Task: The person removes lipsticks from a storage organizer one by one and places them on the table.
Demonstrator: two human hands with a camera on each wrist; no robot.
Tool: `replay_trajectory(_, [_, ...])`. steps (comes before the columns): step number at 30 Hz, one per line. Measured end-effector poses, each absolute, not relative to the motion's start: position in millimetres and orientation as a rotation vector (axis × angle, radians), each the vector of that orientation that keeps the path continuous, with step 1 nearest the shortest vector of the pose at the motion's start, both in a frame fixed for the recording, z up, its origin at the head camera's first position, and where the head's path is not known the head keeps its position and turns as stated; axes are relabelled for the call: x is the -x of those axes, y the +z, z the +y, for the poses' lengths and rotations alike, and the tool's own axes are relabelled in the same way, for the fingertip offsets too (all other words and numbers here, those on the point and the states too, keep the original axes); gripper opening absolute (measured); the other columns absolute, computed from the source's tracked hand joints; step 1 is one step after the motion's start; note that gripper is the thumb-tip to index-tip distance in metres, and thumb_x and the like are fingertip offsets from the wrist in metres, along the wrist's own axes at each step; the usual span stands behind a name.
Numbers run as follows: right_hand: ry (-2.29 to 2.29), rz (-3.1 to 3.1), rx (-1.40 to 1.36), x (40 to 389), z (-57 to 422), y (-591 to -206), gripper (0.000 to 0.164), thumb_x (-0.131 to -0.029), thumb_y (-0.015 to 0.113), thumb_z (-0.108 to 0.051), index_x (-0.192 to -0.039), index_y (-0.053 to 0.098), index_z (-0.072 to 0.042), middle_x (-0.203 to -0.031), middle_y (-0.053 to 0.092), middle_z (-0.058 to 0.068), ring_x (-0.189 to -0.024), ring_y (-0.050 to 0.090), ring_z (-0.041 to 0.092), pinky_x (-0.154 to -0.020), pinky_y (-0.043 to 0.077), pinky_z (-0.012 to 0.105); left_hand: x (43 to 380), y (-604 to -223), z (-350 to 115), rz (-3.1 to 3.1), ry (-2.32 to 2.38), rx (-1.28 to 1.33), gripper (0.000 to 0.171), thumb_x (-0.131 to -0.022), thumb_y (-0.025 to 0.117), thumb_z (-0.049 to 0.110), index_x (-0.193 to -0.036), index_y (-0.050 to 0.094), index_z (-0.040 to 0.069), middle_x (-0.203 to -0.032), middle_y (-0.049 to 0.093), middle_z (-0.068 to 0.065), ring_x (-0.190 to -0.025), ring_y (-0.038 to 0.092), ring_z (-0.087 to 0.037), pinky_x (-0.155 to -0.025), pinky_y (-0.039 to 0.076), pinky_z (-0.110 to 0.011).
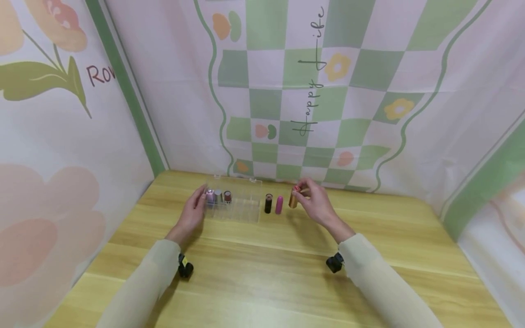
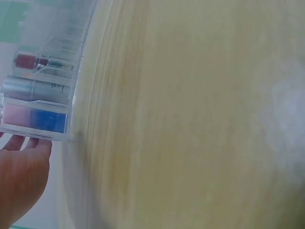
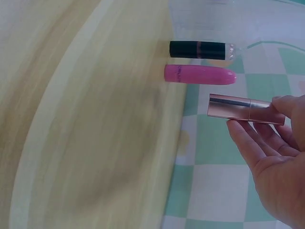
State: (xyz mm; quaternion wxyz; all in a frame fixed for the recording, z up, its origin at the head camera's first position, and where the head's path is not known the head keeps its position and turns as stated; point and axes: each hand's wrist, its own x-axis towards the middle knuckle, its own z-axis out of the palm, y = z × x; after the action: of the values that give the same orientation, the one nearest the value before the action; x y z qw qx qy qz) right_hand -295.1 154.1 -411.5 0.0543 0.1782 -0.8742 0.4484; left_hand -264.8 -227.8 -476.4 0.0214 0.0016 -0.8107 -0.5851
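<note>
My right hand (image 1: 317,205) pinches a gold lipstick tube (image 3: 238,109) with a red top near its upper end, thumb on one side and fingers on the other. Beside it stand a bright pink lipstick (image 3: 200,75) and a black lipstick (image 3: 198,49) with a studded end. At the left, a clear plastic case (image 1: 246,214) has its see-through lid raised at the back. Fingertips of my left hand (image 1: 190,214) rest against the case's left side. Inside its left compartments stand a pink-and-blue lipstick (image 2: 33,118), a silver tube (image 2: 35,89) and a dark red lipstick (image 2: 26,61).
The case and tubes stand toward the back of a wood-grain table (image 1: 262,273). Right behind hangs a green-and-white checked curtain (image 1: 303,105). Another printed curtain (image 1: 53,182) borders the left edge.
</note>
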Motion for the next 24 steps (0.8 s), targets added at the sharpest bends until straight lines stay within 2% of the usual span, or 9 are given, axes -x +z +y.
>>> replay_trajectory(8, [1.355, -2.693, -0.504, 299, 156, -425, 0.024, -0.101, 0.065, -0.01, -0.12, 0.057, 0.001, -0.12, 0.064, 0.021, -0.111, 0.068, 0.043, -0.087, 0.062, 0.046, 264, -475, -227, -2.526, -1.812, -0.025, 0.054, -0.113, 0.031, 0.036, -0.164, 0.021, 0.024, -0.17, 0.021, -0.009, -0.155, 0.02, -0.03, -0.126, 0.02, -0.047])
replay_trajectory(24, [1.382, -2.708, -0.503, 306, 153, -443, 0.021, -0.097, 0.067, 0.0, -0.114, 0.057, 0.007, -0.114, 0.065, 0.024, -0.106, 0.069, 0.046, -0.087, 0.063, 0.038, 266, -478, -229, -2.512, -1.838, -0.022, 0.054, -0.113, 0.032, 0.035, -0.164, 0.021, 0.023, -0.17, 0.021, -0.009, -0.154, 0.023, -0.03, -0.125, 0.024, -0.047])
